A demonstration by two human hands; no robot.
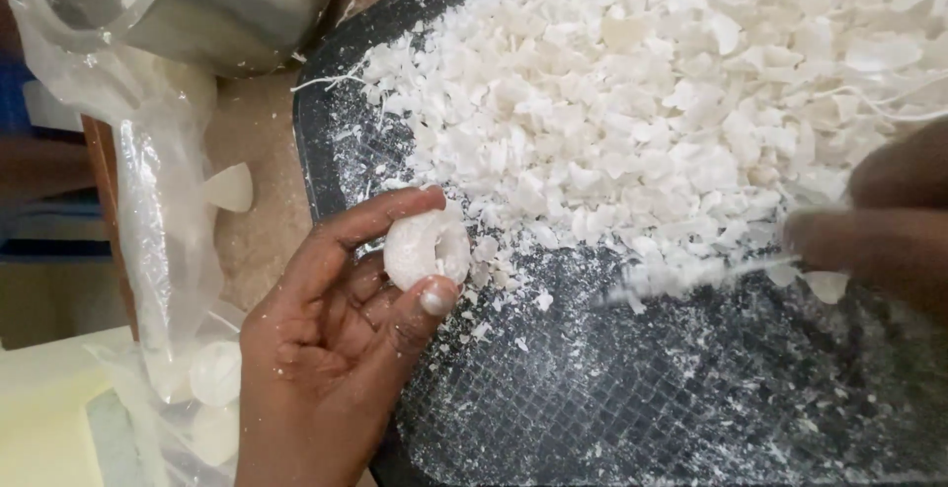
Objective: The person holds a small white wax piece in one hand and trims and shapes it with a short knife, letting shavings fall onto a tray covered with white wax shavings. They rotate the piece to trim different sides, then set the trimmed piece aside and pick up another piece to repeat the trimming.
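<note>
My left hand [336,329] grips a small white rounded lump [427,248] between thumb and fingers, over the near left edge of a black tray [612,398]. At the frame's right side my right hand [879,220] is blurred and holds a thin blade-like tool [691,278] pointing left over the tray. A big heap of white shavings and flakes [652,102] fills the tray's far half. White crumbs dust the bare textured part of the tray below the heap.
A clear plastic bag [168,250] with white rounded pieces [215,373] lies left of the tray. One white piece [230,188] rests on the brown surface. A metal bowl [212,3] stands at the top left.
</note>
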